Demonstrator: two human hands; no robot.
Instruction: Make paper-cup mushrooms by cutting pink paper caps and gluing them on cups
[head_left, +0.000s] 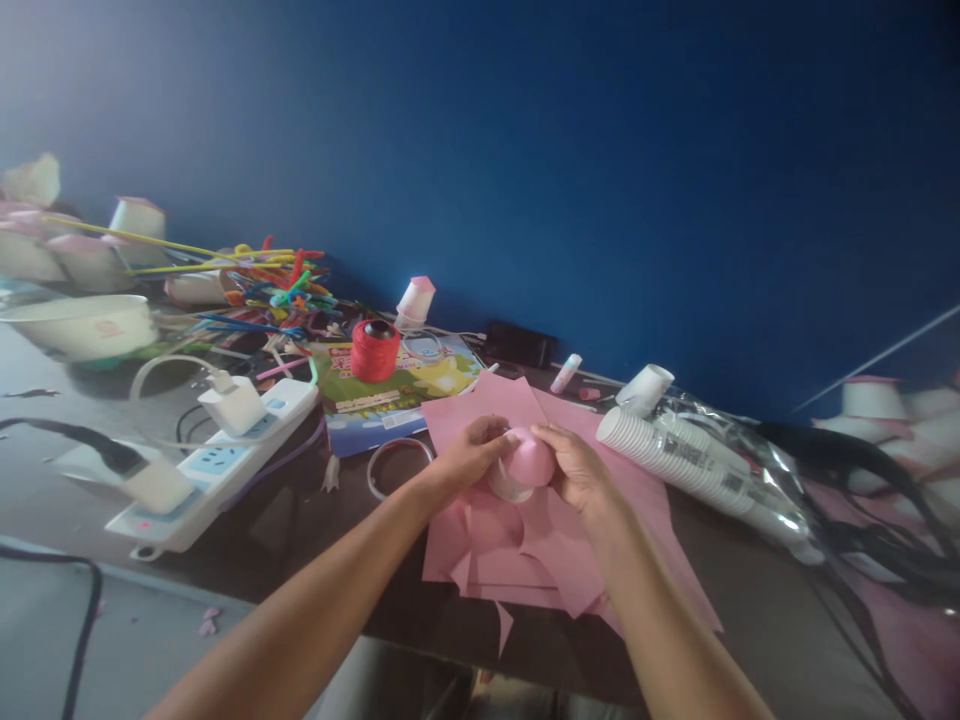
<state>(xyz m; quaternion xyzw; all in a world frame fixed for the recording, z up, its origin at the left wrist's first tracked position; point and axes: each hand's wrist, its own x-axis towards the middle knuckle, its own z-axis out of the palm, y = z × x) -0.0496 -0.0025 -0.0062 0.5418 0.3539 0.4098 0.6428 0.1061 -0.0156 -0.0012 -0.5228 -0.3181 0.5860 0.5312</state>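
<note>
A small piece of pink paper (pixel 534 460), curved into a shallow dome or cone, is held between my two hands. My left hand (pixel 480 450) pinches its left edge. The fingers of my right hand (pixel 571 465) close on its upper right edge. Just under the paper shows a whitish round rim (pixel 510 488); whether it belongs to a cup or a tape roll I cannot tell. Beneath both hands lie overlapping pink paper sheets (pixel 637 480) with cut edges. A loose pink scrap (pixel 505 628) lies near the front edge of the table.
A power strip (pixel 225 465) with plugs stands left, beside a clear ring (pixel 397 468). Behind are a red spool (pixel 375 352) on a colourful booklet (pixel 405 390), pipe cleaners (pixel 292 285) and a glue stick (pixel 566 373). Stacked paper cups (pixel 675 465) lie right. A blue wall (pixel 600 180) rises behind.
</note>
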